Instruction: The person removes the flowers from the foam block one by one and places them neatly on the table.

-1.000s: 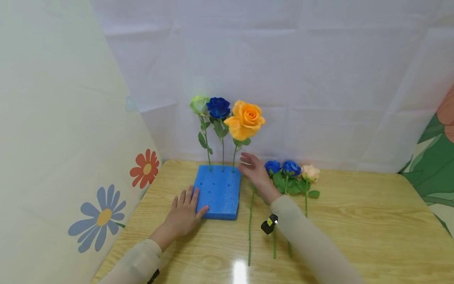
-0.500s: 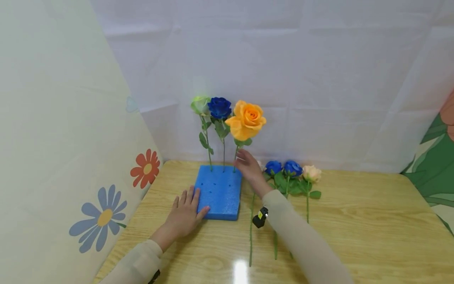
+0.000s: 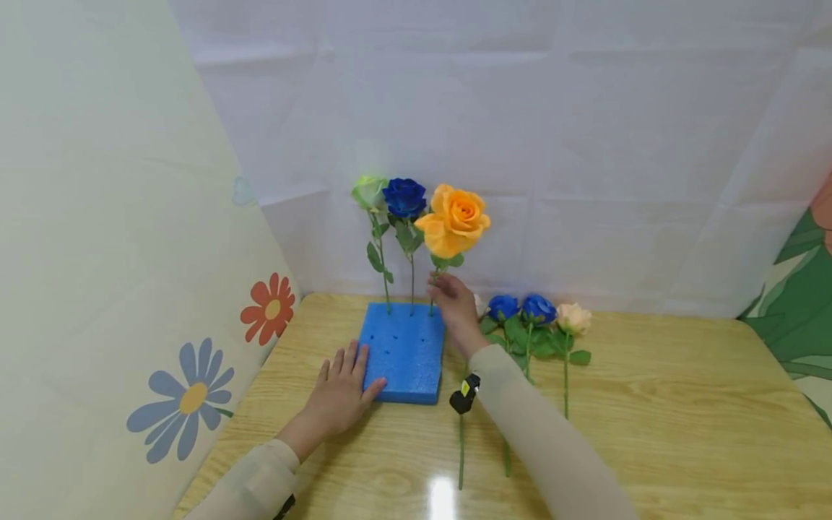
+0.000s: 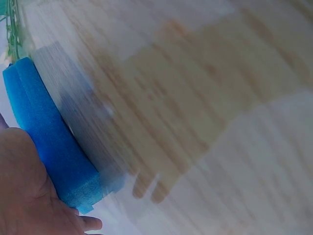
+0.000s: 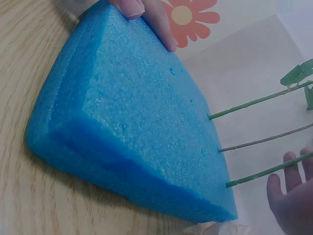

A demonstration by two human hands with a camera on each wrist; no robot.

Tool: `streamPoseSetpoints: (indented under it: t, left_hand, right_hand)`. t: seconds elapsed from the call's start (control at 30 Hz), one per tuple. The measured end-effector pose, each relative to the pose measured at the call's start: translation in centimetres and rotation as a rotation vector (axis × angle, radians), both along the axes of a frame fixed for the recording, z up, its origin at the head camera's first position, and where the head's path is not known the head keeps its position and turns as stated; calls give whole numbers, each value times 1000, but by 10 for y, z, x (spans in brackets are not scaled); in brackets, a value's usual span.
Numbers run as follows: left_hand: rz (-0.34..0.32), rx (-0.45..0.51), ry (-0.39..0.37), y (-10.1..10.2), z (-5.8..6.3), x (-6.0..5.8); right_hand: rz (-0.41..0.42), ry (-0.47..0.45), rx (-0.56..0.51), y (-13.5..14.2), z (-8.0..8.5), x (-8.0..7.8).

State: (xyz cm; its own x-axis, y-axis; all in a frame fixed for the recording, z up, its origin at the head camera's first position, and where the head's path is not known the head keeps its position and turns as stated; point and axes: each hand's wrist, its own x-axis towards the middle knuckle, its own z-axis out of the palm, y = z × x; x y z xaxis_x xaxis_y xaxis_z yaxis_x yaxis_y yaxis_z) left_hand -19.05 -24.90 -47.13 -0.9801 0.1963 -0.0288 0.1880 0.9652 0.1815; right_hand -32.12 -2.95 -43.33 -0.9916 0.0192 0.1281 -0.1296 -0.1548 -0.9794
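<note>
My left hand (image 3: 339, 390) lies with spread fingers on the left edge of a blue foam block (image 3: 406, 368); the left wrist view shows this hand (image 4: 29, 186) against the block's side (image 4: 54, 132). Three artificial roses stand in the block's back row: a pale green rose (image 3: 369, 192), a dark blue rose (image 3: 404, 198) and an orange rose (image 3: 453, 220). My right hand (image 3: 457, 307) pinches the orange rose's stem below its leaves. In the right wrist view, the fingers (image 5: 292, 176) are at that stem (image 5: 264, 173), partly cut off by the frame's edge.
Right of the block, two blue roses (image 3: 538, 309) and a peach rose (image 3: 573, 318) lie on the wooden table (image 3: 656, 404). A whitish bloom (image 3: 480, 306) is mostly hidden behind the right hand. Several small holes dot the block's top. A white cloth (image 3: 585, 144) hangs behind.
My right hand has moved left to the orange rose's stem, and its fingers have closed on it. The left hand stays on the block.
</note>
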Motion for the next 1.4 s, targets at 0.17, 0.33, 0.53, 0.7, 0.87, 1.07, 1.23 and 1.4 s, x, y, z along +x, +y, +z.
streamPoseSetpoints:
  t: [0.17, 0.33, 0.53, 0.7, 0.87, 1.07, 1.23, 1.4]
  left_hand:
    - [3, -4, 3, 1, -2, -1]
    - [0, -2, 11, 0, -2, -2]
    - [-3, -8, 9, 1, -2, -2]
    - [-7, -13, 13, 1, -2, -2]
    - [-9, -22, 26, 0, 0, -2]
    - [-13, -23, 23, 0, 1, 0]
    - [-14, -26, 31, 0, 0, -2]
    - [-13, -25, 27, 1, -1, -3]
  right_hand:
    - [-2, -34, -20, -1, 2, 0]
    - [-9, -56, -40, -1, 4, 1]
    - [-20, -78, -58, 0, 7, 1]
    - [-3, -47, -49, -1, 11, 1]
    - [10, -4, -65, -2, 16, 1]
    - [4, -7, -68, 1, 22, 4]
    - [40, 3, -20, 6, 31, 7]
    - [88, -3, 16, 12, 36, 10]
